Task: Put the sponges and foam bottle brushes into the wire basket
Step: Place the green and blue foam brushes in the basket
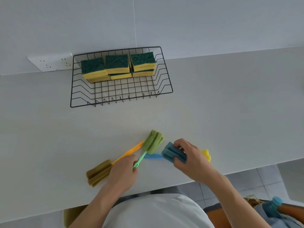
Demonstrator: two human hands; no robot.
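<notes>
head view: right hand (191, 159) hides yellow brush (206, 154).

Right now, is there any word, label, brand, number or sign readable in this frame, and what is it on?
None can be read.
Sponges in the wire basket: no print visible.
Foam bottle brushes: handles show ridges only, no lettering.
Wall socket plate: only slots and small marks too tiny to read.
</notes>
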